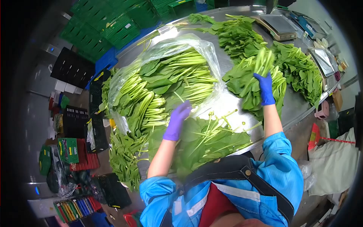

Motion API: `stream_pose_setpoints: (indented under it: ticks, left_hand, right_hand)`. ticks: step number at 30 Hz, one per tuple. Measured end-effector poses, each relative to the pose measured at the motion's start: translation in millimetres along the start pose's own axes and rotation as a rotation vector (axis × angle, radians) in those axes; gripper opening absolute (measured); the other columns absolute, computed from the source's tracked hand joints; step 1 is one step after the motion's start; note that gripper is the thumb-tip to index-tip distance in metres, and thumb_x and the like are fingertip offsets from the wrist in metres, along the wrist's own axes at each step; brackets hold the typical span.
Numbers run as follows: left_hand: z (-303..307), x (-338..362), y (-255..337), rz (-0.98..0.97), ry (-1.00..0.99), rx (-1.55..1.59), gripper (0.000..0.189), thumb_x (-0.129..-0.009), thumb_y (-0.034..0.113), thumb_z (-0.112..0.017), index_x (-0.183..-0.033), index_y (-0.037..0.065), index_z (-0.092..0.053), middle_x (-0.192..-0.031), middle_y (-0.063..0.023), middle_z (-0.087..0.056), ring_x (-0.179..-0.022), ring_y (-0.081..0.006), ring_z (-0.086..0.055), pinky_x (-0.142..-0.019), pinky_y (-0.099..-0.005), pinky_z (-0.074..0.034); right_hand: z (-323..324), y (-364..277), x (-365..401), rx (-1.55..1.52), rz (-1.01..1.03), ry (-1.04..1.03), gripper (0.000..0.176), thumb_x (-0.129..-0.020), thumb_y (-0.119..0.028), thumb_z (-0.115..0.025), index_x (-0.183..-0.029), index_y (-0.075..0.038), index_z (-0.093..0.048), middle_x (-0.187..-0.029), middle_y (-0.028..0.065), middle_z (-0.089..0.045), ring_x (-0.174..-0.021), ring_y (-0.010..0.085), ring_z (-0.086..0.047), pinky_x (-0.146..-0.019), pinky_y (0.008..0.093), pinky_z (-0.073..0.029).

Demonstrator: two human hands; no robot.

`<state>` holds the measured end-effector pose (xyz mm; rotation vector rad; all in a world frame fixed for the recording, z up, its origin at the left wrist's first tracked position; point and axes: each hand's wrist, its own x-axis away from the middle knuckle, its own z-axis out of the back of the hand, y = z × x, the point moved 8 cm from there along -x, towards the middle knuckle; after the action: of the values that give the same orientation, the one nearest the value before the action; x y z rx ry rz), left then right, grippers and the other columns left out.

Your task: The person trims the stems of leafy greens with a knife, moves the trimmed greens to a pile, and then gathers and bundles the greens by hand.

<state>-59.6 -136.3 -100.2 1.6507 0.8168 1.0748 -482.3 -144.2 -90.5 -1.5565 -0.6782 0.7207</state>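
Note:
My right hand [265, 89], in a blue glove, is closed round a bunch of leafy greens [263, 62], its pale stems pointing up. That bunch is over a pile of the same greens [244, 73] on the metal table. My left hand [178, 120], also gloved, is smeared by motion, so its fingers cannot be made out. It is over the near edge of an open clear plastic bag [216, 60] full of stacked leafy greens [166, 75]. Loose leaves and cut stems [211, 140] lie in front of me, partly blurred below my left hand.
More greens [298, 70] lie at the right, near weighing scales [278, 26] along the table's far right edge. Loose leaves [126, 159] are heaped at the left. Stacked green crates [109, 26] stand behind the table, and black crates [75, 121] stand to the left.

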Motion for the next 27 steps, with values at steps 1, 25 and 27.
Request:
stream_pose_setpoints:
  ticks: [1, 25, 27]
  left_hand:
    - [6, 5, -12, -0.011, -0.015, -0.193, 0.066, -0.084, 0.035, -0.06, -0.136, 0.0, -0.039, -0.14, -0.0136, -0.039, -0.125, -0.0234, -0.043, -0.105, -0.0419, -0.029]
    - [8, 48, -68, -0.378, 0.186, -1.4, 0.012, -0.075, 0.016, -0.06, -0.083, 0.007, -0.058, -0.083, -0.0145, -0.056, -0.08, -0.0311, -0.055, -0.064, -0.0446, -0.046]
    - [4, 56, -77, -0.347, 0.202, -1.387, 0.019, -0.073, 0.015, -0.061, -0.089, 0.007, -0.056, -0.089, -0.0143, -0.055, -0.084, -0.0308, -0.054, -0.067, -0.0447, -0.046]
  right_hand:
    - [29, 31, -24, 0.293, 0.032, 0.116, 0.087, -0.069, -0.024, -0.075, -0.138, 0.003, -0.029, -0.112, 0.019, -0.06, -0.094, 0.0269, -0.061, -0.082, 0.0333, -0.048]
    - [-167, 24, 274, -0.096, -0.696, -1.067, 0.044, -0.091, -0.036, -0.05, -0.119, -0.004, -0.058, -0.08, 0.0048, -0.063, -0.053, 0.0076, -0.049, -0.058, 0.0224, -0.047]
    - [-159, 29, 314, -0.164, -0.871, -1.194, 0.048, -0.094, -0.036, -0.043, -0.123, 0.001, -0.053, -0.084, 0.0061, -0.064, -0.048, 0.0077, -0.047, -0.058, 0.0251, -0.049]
